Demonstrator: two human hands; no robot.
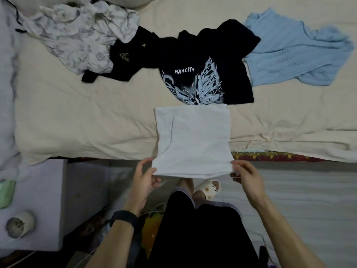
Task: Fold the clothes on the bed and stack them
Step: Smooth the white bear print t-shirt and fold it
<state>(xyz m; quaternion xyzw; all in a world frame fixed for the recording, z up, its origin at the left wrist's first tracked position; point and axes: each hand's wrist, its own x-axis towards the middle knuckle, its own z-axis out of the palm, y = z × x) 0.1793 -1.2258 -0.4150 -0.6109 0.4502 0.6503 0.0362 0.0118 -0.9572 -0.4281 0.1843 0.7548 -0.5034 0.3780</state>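
1. The near-left corner of the white top (pixel 193 140) is being pinched by the left hand (pixel 145 176), with the thumb on top and the fingers curled beneath.
2. The near-right corner is being pinched in the same way by the right hand (pixel 245 175).
3. The top is being held as a partly folded rectangle. Its far end is resting on the bed (pixel 77 117), and its near edge is being held out past the bed's edge, over the floor.
4. The top is judged to be light, soft and limp. Sagging is to be expected wherever it is not supported, and the folded layers are likely to slide apart. Both near corners are best gripped through all the layers, with the edge kept taut between the hands.
5. The top's far edge is being met by the hem of a black shirt (pixel 204 78) lying spread just beyond it.
6. A second black garment (pixel 131 55) is lying crumpled to the left of that shirt, touching it.
7. A blue knit (pixel 293 55) is spread out to the right, and a patterned cloth (pixel 77 33) is bunched at the far left.
8. None of these four is folded, and no stack is to be seen, so most of the task is judged to be remaining.
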